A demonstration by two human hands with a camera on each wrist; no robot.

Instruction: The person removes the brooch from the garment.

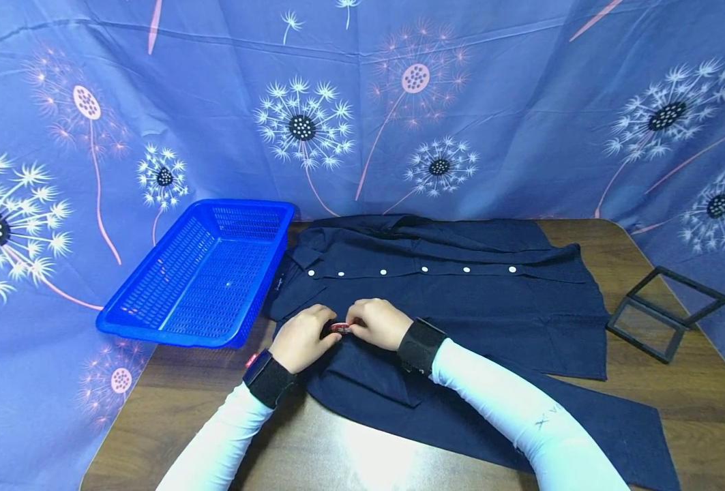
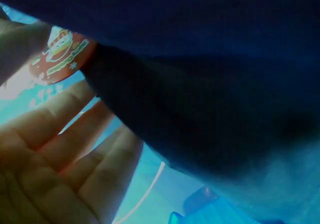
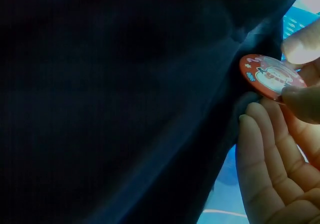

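A dark navy button-up shirt point(image 1: 491, 314) lies spread on the table, its row of white buttons running across. Over its near left part, my two hands meet at a round red badge point(image 1: 340, 328). My left hand point(image 1: 301, 339) pinches the badge from the left, thumb near its edge. From the other side my right hand point(image 1: 379, 324) grips it between thumb and fingers. A snowman-like picture shows on the badge point(image 3: 270, 76) in the right wrist view. Shirt cloth point(image 2: 200, 83) fills much of the left wrist view and hides part of the badge there.
A blue plastic basket point(image 1: 254, 300) stands at the left, beside the collar. On the right, a black hinged double frame point(image 1: 669, 314) stands open on the wooden table point(image 1: 196, 389). Behind hangs a blue cloth point(image 1: 509, 136) with a dandelion print.
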